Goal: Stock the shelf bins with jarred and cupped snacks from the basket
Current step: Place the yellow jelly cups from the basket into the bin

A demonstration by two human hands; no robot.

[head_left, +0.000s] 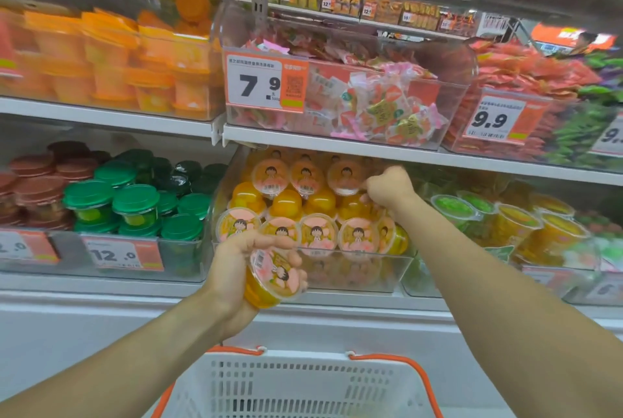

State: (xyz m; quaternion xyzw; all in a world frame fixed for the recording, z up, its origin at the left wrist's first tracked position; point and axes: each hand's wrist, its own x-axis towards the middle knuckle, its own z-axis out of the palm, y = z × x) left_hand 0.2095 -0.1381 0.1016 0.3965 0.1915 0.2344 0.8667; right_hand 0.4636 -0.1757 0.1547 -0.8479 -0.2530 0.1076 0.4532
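Note:
My left hand (236, 269) grips a yellow fruit-jelly cup (273, 279) with a pink cartoon lid, tilted, just in front of the clear middle bin (354, 274) on the lower shelf. That bin holds several stacked cups of the same kind (318, 232). My right hand (387, 190) reaches into the bin's upper right and pinches the rim of a top-row cup (344, 178). The white basket (296, 387) with orange handles sits below my arms; its inside is out of view.
Green-lidded jars (135, 205) and brown-lidded jars (37, 188) fill the bin to the left. Green and yellow cups (512, 222) fill the bin to the right. The upper shelf carries bins of orange cups (111, 60) and wrapped sweets (381, 104). A white ledge (101, 316) runs below the shelves.

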